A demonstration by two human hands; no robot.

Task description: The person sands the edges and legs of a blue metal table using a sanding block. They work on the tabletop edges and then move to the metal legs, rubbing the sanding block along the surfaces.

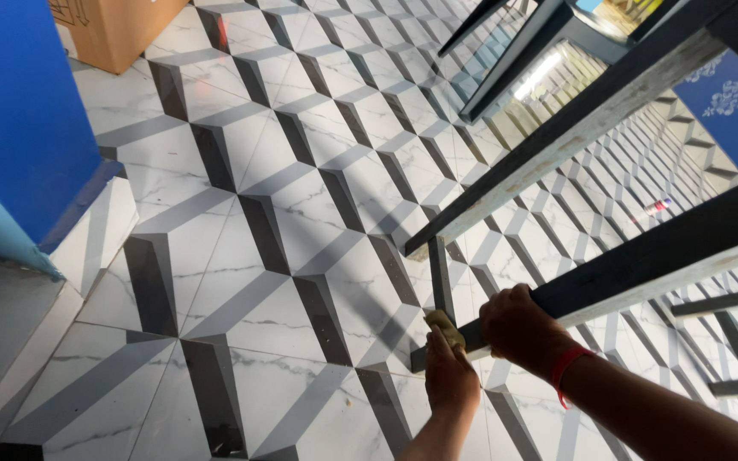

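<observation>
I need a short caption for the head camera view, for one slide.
Right hand grips a dark frame leg while left hand presses a yellowish pad to it.

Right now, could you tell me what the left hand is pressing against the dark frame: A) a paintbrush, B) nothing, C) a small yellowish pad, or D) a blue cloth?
C: the left hand holds a small yellowish pad against the dark frame, while the right hand grips the bar beside it.

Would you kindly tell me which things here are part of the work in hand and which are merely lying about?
In hand: left hand pressing a yellowish pad against the dark frame leg; right hand gripping that leg.

Lying about: cardboard box, blue panel, patterned tile floor.
</observation>
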